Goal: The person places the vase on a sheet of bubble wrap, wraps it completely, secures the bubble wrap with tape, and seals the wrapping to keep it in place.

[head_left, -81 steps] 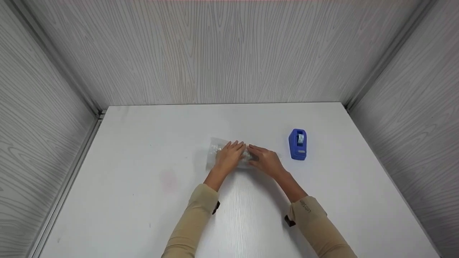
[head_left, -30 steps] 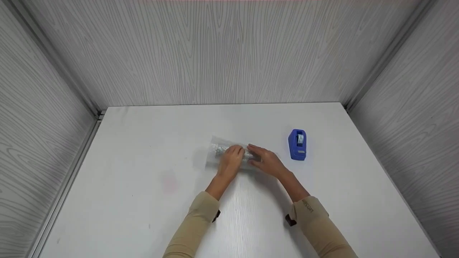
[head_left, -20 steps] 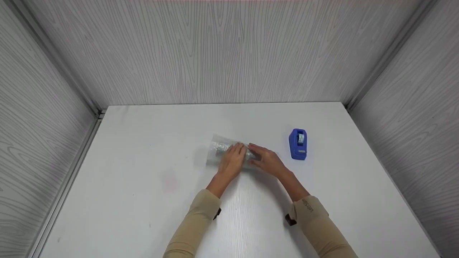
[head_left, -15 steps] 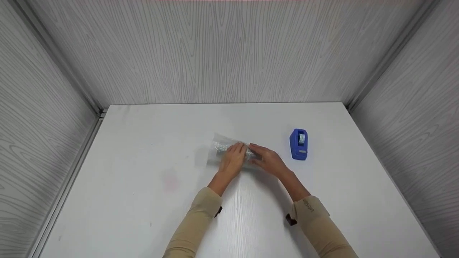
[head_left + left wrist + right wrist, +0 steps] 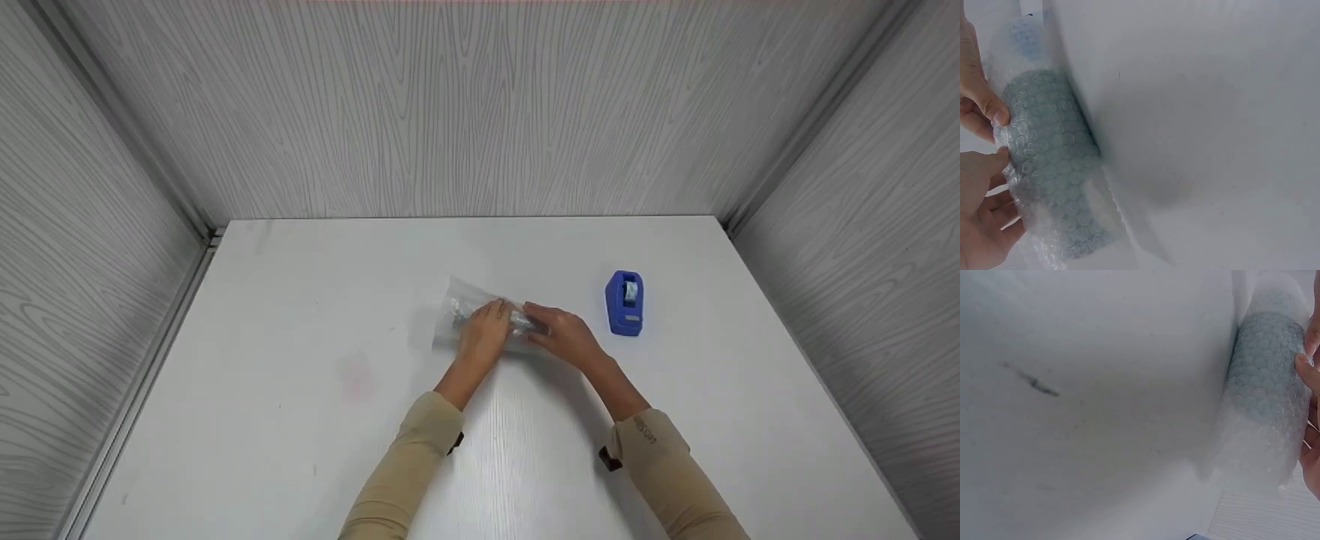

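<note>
A roughly cylindrical, grey-green object (image 5: 1053, 121) lies inside clear bubble wrap (image 5: 457, 300) near the middle of the table; its kind is blurred by the wrap. My left hand (image 5: 484, 335) grips the wrap around its middle, fingers curled over the far side. Close beside it, my right hand (image 5: 568, 339) holds the wrap towards the right end. In the left wrist view, both thumbs press the near side of the bundle. The right wrist view shows the same bundle at its right edge, with loose wrap (image 5: 1252, 453) past the object's end.
A blue tape dispenser (image 5: 624, 304) with a roll of tape stands to the right of the hands. The white table (image 5: 300, 322) is bounded by grey wood-grain panels (image 5: 465, 112) at the back and sides.
My left hand has shifted slightly right and its fingers have gone from lying straight on the wrap to curling over it. The wrap's left end has moved slightly away. My right hand has barely moved.
</note>
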`<state>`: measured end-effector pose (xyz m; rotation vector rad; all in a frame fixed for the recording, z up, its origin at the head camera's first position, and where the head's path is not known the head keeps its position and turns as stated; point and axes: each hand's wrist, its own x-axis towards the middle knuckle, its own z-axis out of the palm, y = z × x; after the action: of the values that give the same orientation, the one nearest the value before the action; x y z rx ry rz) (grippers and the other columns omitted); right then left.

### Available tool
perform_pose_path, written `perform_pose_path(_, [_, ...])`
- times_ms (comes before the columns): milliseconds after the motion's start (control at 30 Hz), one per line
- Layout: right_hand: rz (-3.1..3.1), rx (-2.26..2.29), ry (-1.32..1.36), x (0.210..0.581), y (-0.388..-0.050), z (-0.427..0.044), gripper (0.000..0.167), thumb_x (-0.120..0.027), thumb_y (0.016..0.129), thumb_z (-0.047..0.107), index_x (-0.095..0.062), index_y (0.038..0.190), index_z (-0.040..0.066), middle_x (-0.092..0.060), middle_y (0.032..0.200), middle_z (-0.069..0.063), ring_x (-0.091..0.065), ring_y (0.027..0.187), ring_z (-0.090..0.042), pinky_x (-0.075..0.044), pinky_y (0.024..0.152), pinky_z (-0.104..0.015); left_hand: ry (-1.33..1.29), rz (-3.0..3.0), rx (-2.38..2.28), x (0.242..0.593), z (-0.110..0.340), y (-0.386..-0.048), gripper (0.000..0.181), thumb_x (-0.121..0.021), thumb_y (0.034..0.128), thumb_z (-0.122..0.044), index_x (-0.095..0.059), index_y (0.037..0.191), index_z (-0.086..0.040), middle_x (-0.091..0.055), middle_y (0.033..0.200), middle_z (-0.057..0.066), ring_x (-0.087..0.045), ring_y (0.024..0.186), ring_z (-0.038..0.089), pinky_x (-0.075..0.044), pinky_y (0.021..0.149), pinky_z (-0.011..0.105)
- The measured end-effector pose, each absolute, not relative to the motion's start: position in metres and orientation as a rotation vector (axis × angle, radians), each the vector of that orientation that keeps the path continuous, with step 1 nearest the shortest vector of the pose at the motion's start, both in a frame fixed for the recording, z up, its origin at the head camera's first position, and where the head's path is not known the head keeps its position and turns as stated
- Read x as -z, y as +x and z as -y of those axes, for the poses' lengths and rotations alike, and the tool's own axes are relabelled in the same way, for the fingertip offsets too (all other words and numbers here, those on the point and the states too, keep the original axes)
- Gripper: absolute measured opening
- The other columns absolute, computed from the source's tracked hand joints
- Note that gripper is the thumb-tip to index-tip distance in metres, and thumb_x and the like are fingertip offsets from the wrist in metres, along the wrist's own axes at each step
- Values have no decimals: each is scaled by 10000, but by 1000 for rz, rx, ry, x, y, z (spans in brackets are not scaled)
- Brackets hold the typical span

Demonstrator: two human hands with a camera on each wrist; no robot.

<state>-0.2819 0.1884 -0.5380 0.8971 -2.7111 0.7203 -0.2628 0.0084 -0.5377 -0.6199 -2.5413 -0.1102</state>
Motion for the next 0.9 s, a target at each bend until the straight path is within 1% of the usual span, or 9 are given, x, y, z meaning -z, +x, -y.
perform_pose_path(167, [2707, -706, 935, 538, -281, -190, 491, -710, 806, 135, -551, 1252, 4, -548, 1245, -122, -534, 1108, -277, -426, 920, -386, -581, 2564, 105, 532, -10, -264, 492, -683, 810, -257, -477, 1183, -10, -572, 1005, 102, -586, 899, 212, -465, 803, 288])
perform_pose_path(233, [2706, -703, 947, 538, -281, -190, 494, -712, 801, 122, -550, 1252, 1, -545, 1248, -123, -531, 1112, -275, -424, 924, -384, -586, 2572, 49, 527, -12, -266, 521, -698, 804, -226, -466, 1218, -10, -541, 1001, 96, -553, 909, 212, -444, 822, 298])
perform_pose_path(300, [2711, -695, 956, 538, -281, -190, 501, -715, 797, 113, -546, 1256, 5, -538, 1258, -118, -527, 1119, -268, -418, 931, -379, -605, 2618, -51, 520, -15, -268, 512, -667, 831, -179, -462, 1275, -32, -503, 1103, 101, -492, 1045, 227, -380, 932, 329])
perform_pose_path(367, [2718, -692, 959, 538, -281, -191, 507, -717, 795, 108, -544, 1261, 12, -532, 1267, -111, -520, 1128, -263, -411, 940, -377, -636, 2693, -170, 514, -17, -271, 475, -597, 877, -153, -453, 1319, -55, -449, 1256, 114, -380, 1209, 245, -269, 1030, 365])
perform_pose_path(433, [2725, -695, 961, 539, -281, -190, 508, -714, 796, 100, -541, 1266, 16, -526, 1277, -108, -513, 1138, -259, -403, 948, -379, -690, 2808, -225, 509, -19, -272, 474, -550, 908, -164, -428, 1353, -60, -375, 1381, 119, -256, 1316, 261, -161, 1081, 383])
perform_pose_path(500, [2727, -701, 957, 539, -281, -189, 502, -710, 798, 90, -542, 1265, 16, -525, 1278, -113, -511, 1141, -263, -400, 951, -385, -731, 2919, -213, 509, -20, -272, 450, -478, 946, -161, -401, 1372, -39, -337, 1427, 125, -213, 1343, 260, -134, 1090, 373])
perform_pose_path(633, [2697, -703, 932, 541, -279, -187, 492, -711, 793, 97, -550, 1249, 7, -540, 1256, -130, -517, 1133, -266, -405, 947, -379, -751, 2933, -61, 517, -20, -270, 399, -468, 951, -136, -453, 1316, 25, -450, 1344, 141, -380, 1262, 249, -259, 1051, 331])
perform_pose_path(700, [2663, -699, 921, 542, -279, -185, 504, -724, 777, 116, -553, 1236, -5, -538, 1253, -146, -505, 1147, -273, -398, 955, -381, -747, 2845, -39, 521, -19, -269, 379, -504, 930, -126, -497, 1274, 33, -501, 1292, 144, -439, 1215, 248, -310, 1022, 323])
perform_pose_path(900, [2617, -657, 907, 546, -277, -181, 577, -734, 782, 137, -486, 1280, -16, -539, 1251, -142, -518, 1129, -265, -412, 940, -371, -760, 2648, 12, 527, -15, -268, 362, -618, 858, -109, -576, 1194, 19, -573, 1200, 130, -519, 1131, 239, -382, 967, 310])
